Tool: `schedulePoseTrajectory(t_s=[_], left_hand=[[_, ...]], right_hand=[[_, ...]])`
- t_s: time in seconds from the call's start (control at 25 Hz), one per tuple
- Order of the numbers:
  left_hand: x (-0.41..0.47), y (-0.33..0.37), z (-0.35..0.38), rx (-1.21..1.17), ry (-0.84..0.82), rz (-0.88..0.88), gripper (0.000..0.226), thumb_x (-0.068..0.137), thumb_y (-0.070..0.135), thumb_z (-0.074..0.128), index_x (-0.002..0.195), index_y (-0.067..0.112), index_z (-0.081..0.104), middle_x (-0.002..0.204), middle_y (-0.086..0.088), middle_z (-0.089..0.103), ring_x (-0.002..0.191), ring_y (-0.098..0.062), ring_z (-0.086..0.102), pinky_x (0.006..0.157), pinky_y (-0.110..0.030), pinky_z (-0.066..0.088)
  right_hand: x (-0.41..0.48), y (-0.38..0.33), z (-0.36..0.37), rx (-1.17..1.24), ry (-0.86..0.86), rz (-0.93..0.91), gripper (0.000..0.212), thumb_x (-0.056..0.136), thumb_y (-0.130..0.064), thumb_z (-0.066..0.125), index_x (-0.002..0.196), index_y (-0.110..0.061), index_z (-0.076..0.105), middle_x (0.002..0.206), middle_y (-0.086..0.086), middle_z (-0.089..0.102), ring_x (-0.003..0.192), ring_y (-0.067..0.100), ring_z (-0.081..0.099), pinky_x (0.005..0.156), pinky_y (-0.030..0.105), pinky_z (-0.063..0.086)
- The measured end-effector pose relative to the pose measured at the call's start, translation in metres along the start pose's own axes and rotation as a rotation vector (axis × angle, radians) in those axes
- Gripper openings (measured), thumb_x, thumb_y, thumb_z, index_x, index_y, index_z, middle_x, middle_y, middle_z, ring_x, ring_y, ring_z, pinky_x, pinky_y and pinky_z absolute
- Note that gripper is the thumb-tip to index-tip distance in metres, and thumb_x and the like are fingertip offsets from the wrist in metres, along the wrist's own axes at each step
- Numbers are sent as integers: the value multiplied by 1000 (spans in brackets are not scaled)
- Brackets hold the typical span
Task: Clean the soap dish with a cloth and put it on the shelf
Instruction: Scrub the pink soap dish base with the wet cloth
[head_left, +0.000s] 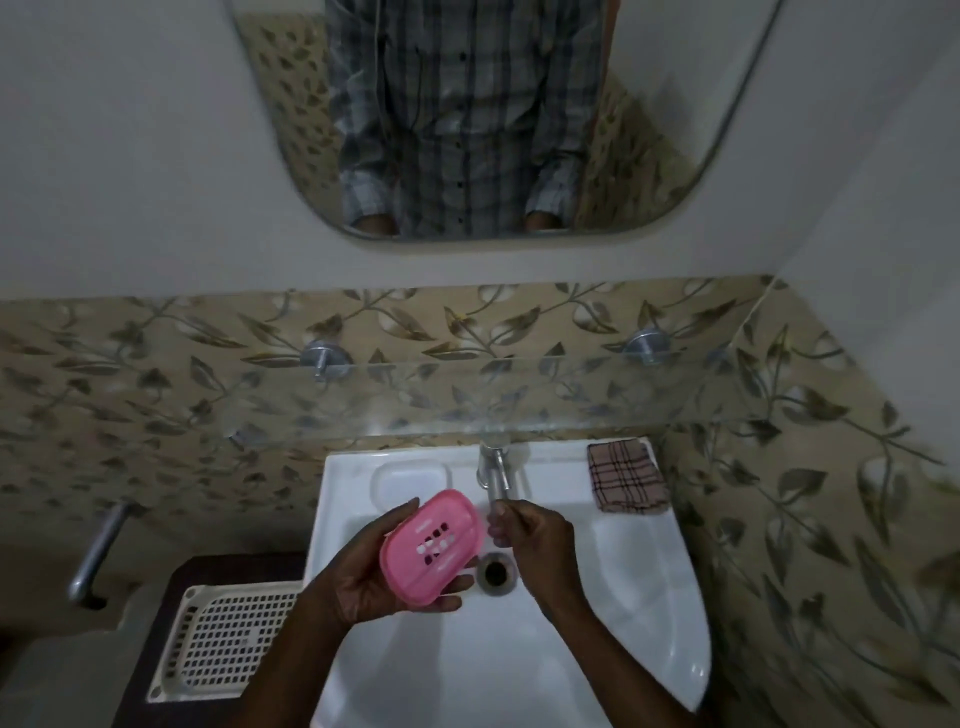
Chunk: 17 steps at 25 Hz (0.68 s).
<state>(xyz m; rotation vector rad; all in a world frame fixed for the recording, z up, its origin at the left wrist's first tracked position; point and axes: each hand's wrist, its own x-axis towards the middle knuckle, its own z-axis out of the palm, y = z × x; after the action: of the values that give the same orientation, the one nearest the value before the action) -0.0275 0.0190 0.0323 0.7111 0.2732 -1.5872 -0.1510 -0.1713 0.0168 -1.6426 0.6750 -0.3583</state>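
My left hand (363, 566) holds a pink oval soap dish (431, 545) with drain slots, tilted over the white sink (623, 597). My right hand (535, 540) hovers just right of the dish, under the spout of the metal tap (496, 470), fingers loosely curled with nothing in them. A brown checked cloth (626, 475) lies folded on the sink's back right corner. Above the sink runs a glass shelf (467, 400) on two metal brackets.
The sink drain (496, 571) lies between my hands. A cream perforated tray (223, 639) rests on a dark stand to the left. A metal pipe (98, 551) sticks out of the left wall. A mirror (467, 114) hangs above the shelf.
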Motion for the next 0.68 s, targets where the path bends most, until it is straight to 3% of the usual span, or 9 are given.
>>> schedulePoseTrajectory(t_s=[0.12,0.2,0.28,0.32,0.4,0.44,0.52,0.6,0.68], left_hand=[[8,0,-11,-31,116,34,74,79,43,74,135,-3,57,138,-30,55,114,-51,59,100,-62,46],[11,-2,-16,-87,179,79,70,82,43,68,133,-4,59,133,-30,58,106,-48,61,97,-57,48],[12,-3,-15,-135,210,117,66,83,43,64,129,-5,62,130,-30,59,103,-45,61,94,-55,48],[14,-4,-14,-141,225,140,64,83,42,64,127,-4,64,129,-31,59,102,-44,61,93,-54,48],[15,-5,-12,-136,260,180,60,84,41,64,123,-4,67,130,-32,58,102,-43,61,92,-51,49],[15,-6,-10,-131,278,191,59,84,40,65,123,-4,67,130,-33,58,102,-44,62,92,-51,50],[11,-9,-5,-135,291,209,59,84,37,64,126,-5,64,131,-34,56,104,-44,61,92,-51,49],[3,-11,1,-129,282,223,60,85,37,62,127,-6,63,131,-35,55,107,-44,59,92,-50,48],[-6,-11,5,-134,280,234,59,86,40,61,124,-6,65,129,-34,57,111,-42,58,92,-49,48]], right_hand=[[27,26,-50,-472,305,-174,21,88,-10,70,109,-5,72,107,14,74,102,28,68,89,31,50],[56,45,-85,-814,148,-67,68,87,-27,72,144,-4,43,151,19,41,141,37,36,116,38,25],[79,58,-111,-1256,-84,-8,102,84,-44,71,154,-7,7,162,16,3,150,40,5,121,45,5],[86,61,-120,-1392,-152,-51,103,82,-40,73,154,-5,9,161,20,6,148,43,10,120,50,11],[88,70,-123,-1458,-100,-332,57,85,-10,68,137,4,50,137,33,52,121,51,54,97,59,49],[88,78,-125,-1394,63,-464,32,90,-1,53,119,4,67,114,31,67,98,48,68,77,57,58],[89,80,-125,-1109,199,-472,38,98,-5,37,109,-4,74,103,21,73,88,38,71,71,49,60],[82,72,-119,-721,209,-145,24,96,-14,54,115,-9,68,114,14,70,103,34,66,87,48,56],[69,68,-111,-113,325,234,29,89,-12,68,116,-3,65,116,21,68,107,38,65,92,54,54]])
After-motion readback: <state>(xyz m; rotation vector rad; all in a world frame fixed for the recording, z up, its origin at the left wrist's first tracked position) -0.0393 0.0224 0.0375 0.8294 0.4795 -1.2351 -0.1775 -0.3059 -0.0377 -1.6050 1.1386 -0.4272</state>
